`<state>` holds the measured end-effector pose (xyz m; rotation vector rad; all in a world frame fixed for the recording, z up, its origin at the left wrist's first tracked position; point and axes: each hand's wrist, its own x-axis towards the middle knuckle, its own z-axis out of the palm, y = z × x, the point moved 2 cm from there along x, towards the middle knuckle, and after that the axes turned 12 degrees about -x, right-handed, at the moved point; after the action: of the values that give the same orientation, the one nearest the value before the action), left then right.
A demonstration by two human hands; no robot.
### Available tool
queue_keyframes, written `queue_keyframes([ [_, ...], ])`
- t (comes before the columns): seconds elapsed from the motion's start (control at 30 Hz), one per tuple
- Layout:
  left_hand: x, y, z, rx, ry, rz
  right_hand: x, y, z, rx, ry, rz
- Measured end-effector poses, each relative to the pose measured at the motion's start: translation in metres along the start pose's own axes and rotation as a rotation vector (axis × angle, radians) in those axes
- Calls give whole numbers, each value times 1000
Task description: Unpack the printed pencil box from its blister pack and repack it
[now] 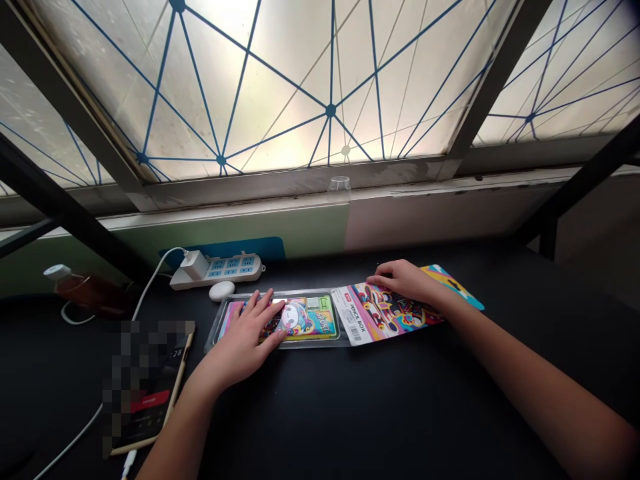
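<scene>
My left hand [247, 340] lies with its fingers spread on a colourful cartoon-printed pencil box [310, 319], covering the box's left part. The box sits in a clear plastic blister tray [331, 341] on the black desk [350, 413]. To the right of the tray lies a printed cardboard card [385, 319] labelled "PENCIL BOX", with a barcode at its lower left. My right hand [405, 280] rests on the card's upper edge, its fingers slightly curled, with no clear grip.
Behind the tray are a white power strip [216, 272] with a plug and cable, and a white oval object [222, 290]. A partly pixelated phone [150, 393] lies at left. Beyond it stands an amber-filled bottle [90, 293]. A clear cup [339, 189] sits on the window ledge.
</scene>
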<state>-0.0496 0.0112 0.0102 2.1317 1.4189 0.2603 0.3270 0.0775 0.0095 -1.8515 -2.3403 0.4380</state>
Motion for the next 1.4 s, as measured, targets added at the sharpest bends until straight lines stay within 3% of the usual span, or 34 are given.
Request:
queue_keyframes([
  [0.2, 3, 7, 9, -15, 45, -13, 4, -8, 12, -23, 47, 68],
  [0.47, 2, 12, 13, -8, 42, -33, 1, -18, 8, 3, 45, 65],
  [0.67, 5, 46, 32, -153, 50, 35, 0, -57, 30, -67, 131, 71],
  [0.8, 3, 49, 30, -459, 153, 66, -1, -68, 36, -102, 140, 42],
  [0.87, 1, 38, 18, -568, 261, 85, -5, -64, 29, -93, 96, 7],
  [0.93, 0, 21, 3, -538, 418, 82, -9, -56, 21, -64, 6, -42],
  [1.0, -1, 4, -9, -492, 519, -1, -13, -48, 15, -30, -87, -81],
  [1.1, 0, -11, -16, -698, 457, -176, -15, -39, 12, 6, -158, -77],
  [1.2, 3, -8, -13, -942, 395, -254, -13, -41, 17, -15, -126, -61],
  [1.4, 11, 13, 14, -1204, 295, -208, -10, -93, 39, -201, 123, -189],
])
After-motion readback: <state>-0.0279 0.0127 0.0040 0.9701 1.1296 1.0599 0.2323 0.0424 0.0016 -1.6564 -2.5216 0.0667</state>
